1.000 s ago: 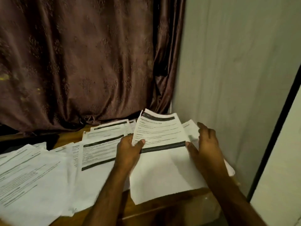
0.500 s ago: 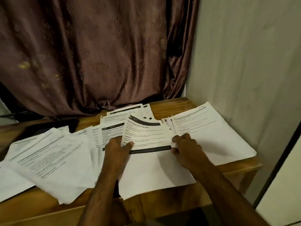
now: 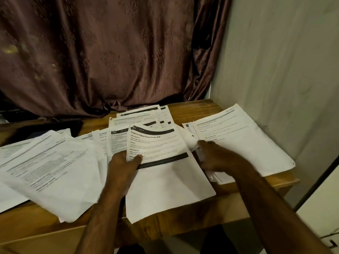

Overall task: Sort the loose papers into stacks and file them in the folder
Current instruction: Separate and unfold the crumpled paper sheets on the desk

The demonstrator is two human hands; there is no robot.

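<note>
On a wooden surface [image 3: 192, 110] strewn with loose white printed papers [image 3: 49, 162], the left hand [image 3: 122, 165] pinches a folded-over sheet [image 3: 156, 143] while the right hand [image 3: 218, 158] grips neighbouring pages [image 3: 238, 140], apparently mid-sorting; stacking likely follows, folder unseen.

From my remote feed, a dark brown curtain [image 3: 102, 52] with a faint embossed floral pattern fills the upper left of the view, its hem bunching in folds where it meets the back edge of a wooden table [image 3: 190, 107]. I can see the table's warm, grained top at its far right corner and along its front edge. A pale, plain wall [image 3: 278, 61] rises just beside the table on the right. A dark flat object [image 3: 55, 126] lies on the tabletop at the far left, below the curtain; I cannot tell what it is. A thin dark vertical strip [image 3: 319, 178] runs diagonally at lower right.
</note>
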